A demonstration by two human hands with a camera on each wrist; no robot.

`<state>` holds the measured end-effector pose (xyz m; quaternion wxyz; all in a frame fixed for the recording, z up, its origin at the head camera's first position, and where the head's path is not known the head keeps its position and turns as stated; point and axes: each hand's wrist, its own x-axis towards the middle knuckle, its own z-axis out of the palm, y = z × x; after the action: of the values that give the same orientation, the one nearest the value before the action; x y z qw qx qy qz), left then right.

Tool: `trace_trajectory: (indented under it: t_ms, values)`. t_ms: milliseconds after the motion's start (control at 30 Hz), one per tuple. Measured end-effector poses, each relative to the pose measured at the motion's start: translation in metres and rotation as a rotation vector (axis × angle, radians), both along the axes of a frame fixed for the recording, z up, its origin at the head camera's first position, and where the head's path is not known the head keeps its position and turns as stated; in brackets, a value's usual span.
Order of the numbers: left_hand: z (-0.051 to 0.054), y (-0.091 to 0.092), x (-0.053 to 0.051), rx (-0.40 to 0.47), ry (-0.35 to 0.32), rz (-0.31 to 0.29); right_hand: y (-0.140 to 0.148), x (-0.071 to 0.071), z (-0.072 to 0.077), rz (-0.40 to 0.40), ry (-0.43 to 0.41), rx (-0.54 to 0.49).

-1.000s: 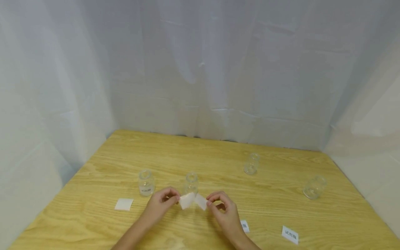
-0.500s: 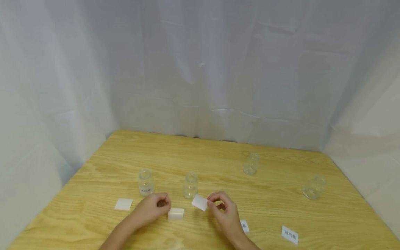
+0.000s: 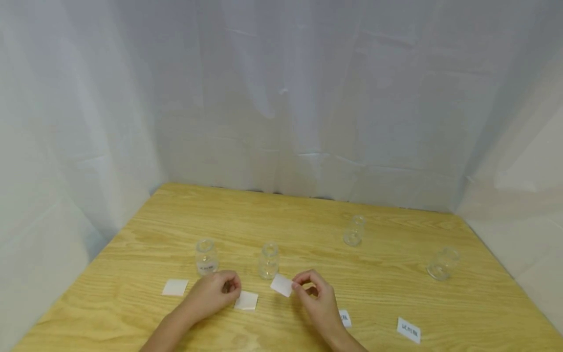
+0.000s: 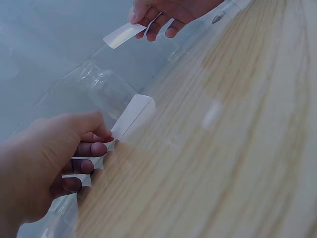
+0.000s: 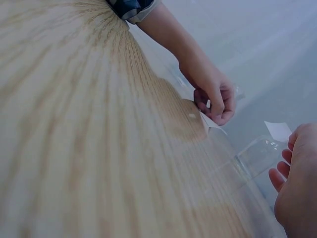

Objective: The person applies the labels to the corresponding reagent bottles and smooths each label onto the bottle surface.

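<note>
My right hand (image 3: pixel 317 296) pinches a small white label (image 3: pixel 281 285) by its right edge, raised above the table, its pale blank side showing. My left hand (image 3: pixel 212 296) pinches the corner of a creased piece of white backing paper (image 3: pixel 247 300), low at the tabletop; the left wrist view shows this paper (image 4: pixel 134 115) between thumb and forefinger. Just beyond the label stands a clear glass bottle (image 3: pixel 269 261). To its left is another glass bottle (image 3: pixel 205 255) with a printed label on its front.
A blank white paper square (image 3: pixel 174 287) lies at the left. Two printed labels (image 3: pixel 409 330) lie at the front right, one partly behind my right wrist. Two more glass bottles stand farther off, one at the back (image 3: pixel 354 231) and one at the right (image 3: pixel 443 264). White sheeting surrounds the wooden table (image 3: pixel 308 208).
The two white pieces have come apart. My left hand has moved left and down to the table with the backing paper, which now lies flatter. My right hand has stayed put with the label.
</note>
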<state>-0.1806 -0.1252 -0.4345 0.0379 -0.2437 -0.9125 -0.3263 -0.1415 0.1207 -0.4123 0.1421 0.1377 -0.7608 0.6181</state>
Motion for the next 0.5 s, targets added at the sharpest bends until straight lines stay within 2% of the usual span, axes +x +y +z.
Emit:
trace_trajectory:
  t_ms: [233, 500]
  values:
    - [-0.0007, 0.0008, -0.0001, -0.024, 0.048, 0.022, 0.0000, -0.0004, -0.0001, -0.003, -0.008, 0.006]
    - [-0.0021, 0.0016, 0.0000, -0.012, 0.053, 0.038, 0.0000, 0.0006, 0.0019, 0.002, -0.032, 0.016]
